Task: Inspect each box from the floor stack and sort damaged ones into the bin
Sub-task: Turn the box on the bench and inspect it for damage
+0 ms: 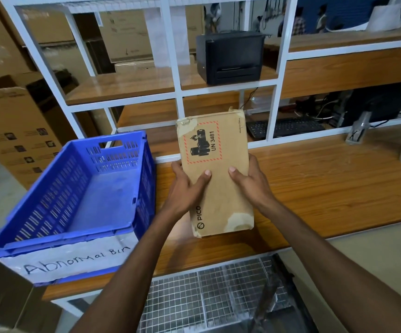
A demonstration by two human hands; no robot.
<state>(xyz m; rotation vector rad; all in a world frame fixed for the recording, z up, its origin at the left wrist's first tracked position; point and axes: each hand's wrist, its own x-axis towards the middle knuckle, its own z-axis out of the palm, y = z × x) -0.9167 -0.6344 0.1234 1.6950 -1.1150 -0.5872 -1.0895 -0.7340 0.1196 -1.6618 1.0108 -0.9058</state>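
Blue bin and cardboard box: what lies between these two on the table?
In the head view, the left hand, gripping the cardboard box, and a strip of bare wooden table lie between it and the blue bin.

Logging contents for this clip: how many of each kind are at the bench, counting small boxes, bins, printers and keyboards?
Small brown box, held by the left hand and right hand: 1
Blue bin labelled Abnormal Bin: 1
Black printer on the shelf: 1
Black keyboard behind the white frame: 1
Total: 4
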